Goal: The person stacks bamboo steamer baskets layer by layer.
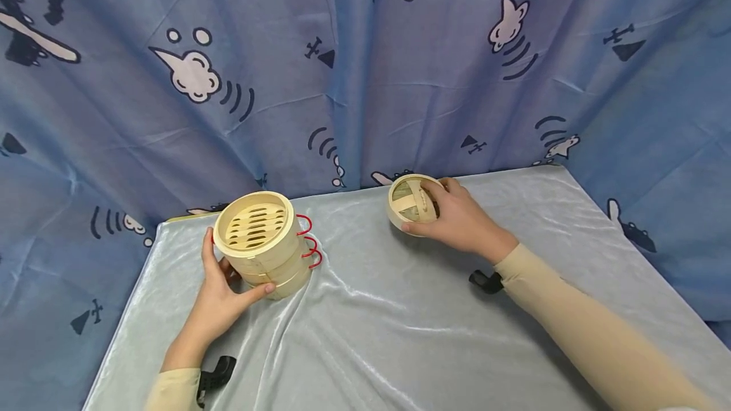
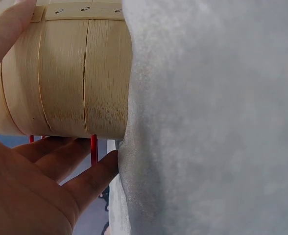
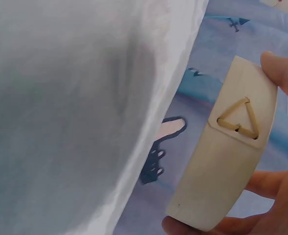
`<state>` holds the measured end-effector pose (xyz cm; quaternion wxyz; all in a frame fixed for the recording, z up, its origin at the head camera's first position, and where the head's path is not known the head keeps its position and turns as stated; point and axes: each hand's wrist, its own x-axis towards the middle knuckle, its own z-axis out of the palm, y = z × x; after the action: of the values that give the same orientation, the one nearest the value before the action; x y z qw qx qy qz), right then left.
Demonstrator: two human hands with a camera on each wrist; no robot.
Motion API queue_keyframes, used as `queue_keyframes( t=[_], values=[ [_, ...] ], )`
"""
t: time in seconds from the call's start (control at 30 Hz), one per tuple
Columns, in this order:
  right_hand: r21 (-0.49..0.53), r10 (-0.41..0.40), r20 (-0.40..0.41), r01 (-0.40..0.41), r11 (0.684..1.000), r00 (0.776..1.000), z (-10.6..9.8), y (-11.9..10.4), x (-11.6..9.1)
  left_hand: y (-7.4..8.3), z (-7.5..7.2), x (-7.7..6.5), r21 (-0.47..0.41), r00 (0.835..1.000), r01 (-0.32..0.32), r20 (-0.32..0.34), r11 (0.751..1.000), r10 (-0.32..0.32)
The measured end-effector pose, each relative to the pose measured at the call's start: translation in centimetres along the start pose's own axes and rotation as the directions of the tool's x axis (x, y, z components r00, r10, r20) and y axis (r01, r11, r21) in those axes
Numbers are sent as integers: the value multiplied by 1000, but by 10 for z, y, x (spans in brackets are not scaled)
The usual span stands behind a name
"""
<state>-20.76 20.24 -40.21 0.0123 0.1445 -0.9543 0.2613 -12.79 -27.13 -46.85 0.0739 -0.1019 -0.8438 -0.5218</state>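
A round bamboo steamer (image 1: 274,265) of stacked tiers stands at the left of the table, its slatted top tier (image 1: 257,226) uncovered. My left hand (image 1: 219,297) grips its lower part, thumb along the front and fingers round the left side. In the left wrist view, those fingers (image 2: 92,183) lie beside the bamboo wall near a red loop (image 2: 94,149). Over the far middle of the table, my right hand (image 1: 459,221) holds the bamboo lid (image 1: 407,203) by its rim, tilted. The right wrist view shows the lid's side band (image 3: 207,171) with a triangular lacing between thumb and fingers.
Pale grey velvety cloth (image 1: 388,335) covers the table, wrinkled near the steamer. Red loops (image 1: 311,243) stick out from the steamer's right side. A blue patterned curtain (image 1: 285,113) hangs right behind the far edge.
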Motion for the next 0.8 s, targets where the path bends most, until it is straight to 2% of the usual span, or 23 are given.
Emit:
queue_keyframes(
  t=[0.3,0.4,0.67,0.8],
  values=[
    [-12,-64,-15,64,998,998,1,-35,15,1,-1,1,15,1000,16,12,1000,-16],
    [-5,-78,-16,78,997,997,0,-47,16,2,-1,2,13,1000,22,16,1000,-22],
    [6,-192,-22,193,981,981,-4,-78,14,3,-2,2,25,1000,21,11,999,-22],
    [-9,-222,-26,222,975,975,-5,-91,14,3,-2,2,26,1000,20,12,999,-21]
  ],
)
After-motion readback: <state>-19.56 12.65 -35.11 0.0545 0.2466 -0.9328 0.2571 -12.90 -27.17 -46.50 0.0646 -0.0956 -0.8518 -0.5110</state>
